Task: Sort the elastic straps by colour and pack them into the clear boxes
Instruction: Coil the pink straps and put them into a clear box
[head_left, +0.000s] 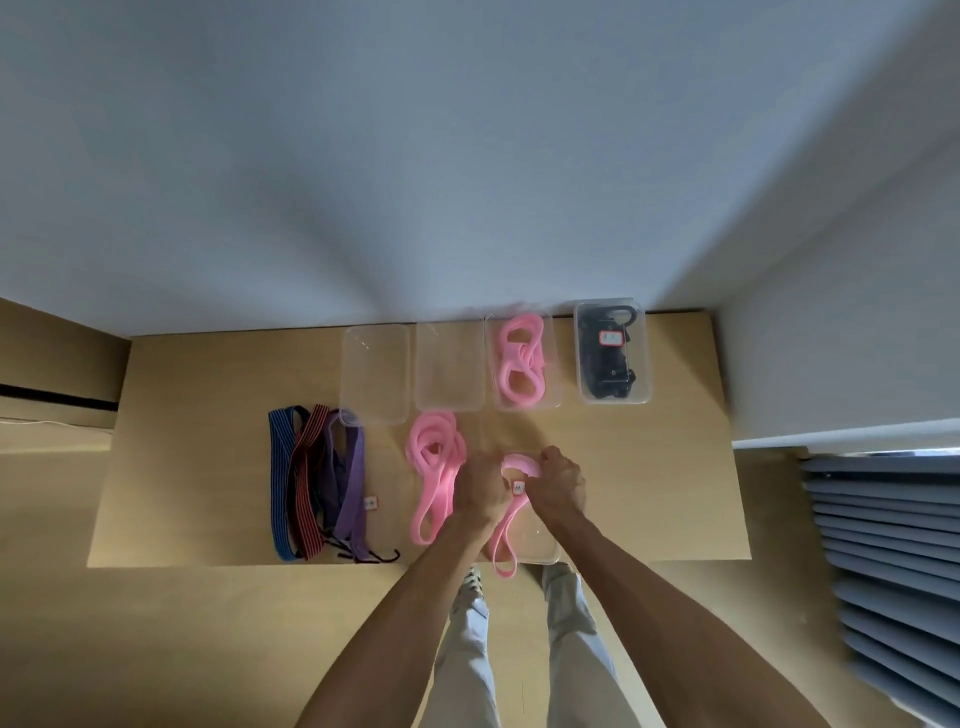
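Here both hands, left hand (485, 488) and right hand (558, 483), hold one pink strap (506, 540) in a tight grip, just below the pink-filled box (555, 364).

Both bare forearms reach forward and converge. The left hand (480, 486) and right hand (558, 483) sit close together, knuckles up, fingers curled in a grip.

Four clear plastic boxes stand in a row along the far edge of the light wooden desk (649, 493). From left, the first clear box (375, 379) and second clear box (450, 371) lie side by side. The third clear box (523, 364) holds coiled pink elastic straps (519, 361). The fourth clear box (613, 358), toward the far right corner, holds black straps (605, 364). A loose pile of pink straps (434, 467) lies before the second box. Left of it lies a bundle of blue, red-striped and purple straps (317, 478), reaching the near edge. A clear plastic lid (540, 543) sits at the near edge.
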